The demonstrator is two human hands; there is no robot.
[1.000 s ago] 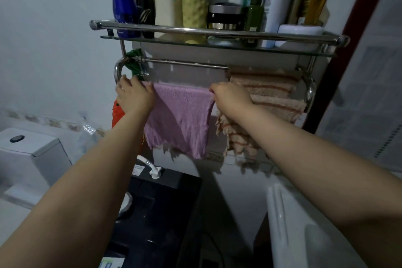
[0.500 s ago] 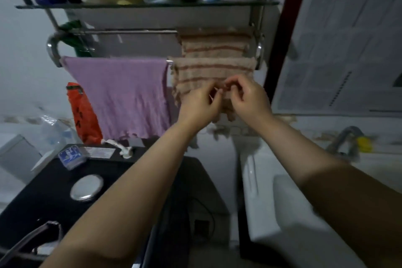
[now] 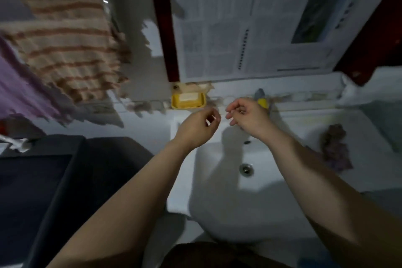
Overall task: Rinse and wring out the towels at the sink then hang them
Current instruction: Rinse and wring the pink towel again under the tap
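Observation:
A pink towel (image 3: 15, 85) hangs at the far left, and a beige towel with reddish stripes (image 3: 67, 45) hangs beside it on its right. Both my hands are in the air above the white sink (image 3: 217, 202), close together and apart from the towels. My left hand (image 3: 196, 127) has loosely curled fingers and holds nothing. My right hand (image 3: 248, 116) is likewise loosely curled and holds nothing, in front of the tap with the yellow handle (image 3: 262, 99). A crumpled purplish cloth (image 3: 336, 148) lies on the sink's right ledge.
A yellow soap dish (image 3: 188, 99) with a bar of soap sits at the back of the sink. Newspaper (image 3: 261, 19) covers the wall behind. A black unit (image 3: 43, 180) stands left of the sink. The drain (image 3: 246, 168) shows in the basin.
My hands left the pink towel, went to the striped towel, then dropped away over the sink. My view swung right and down from the rack to the basin.

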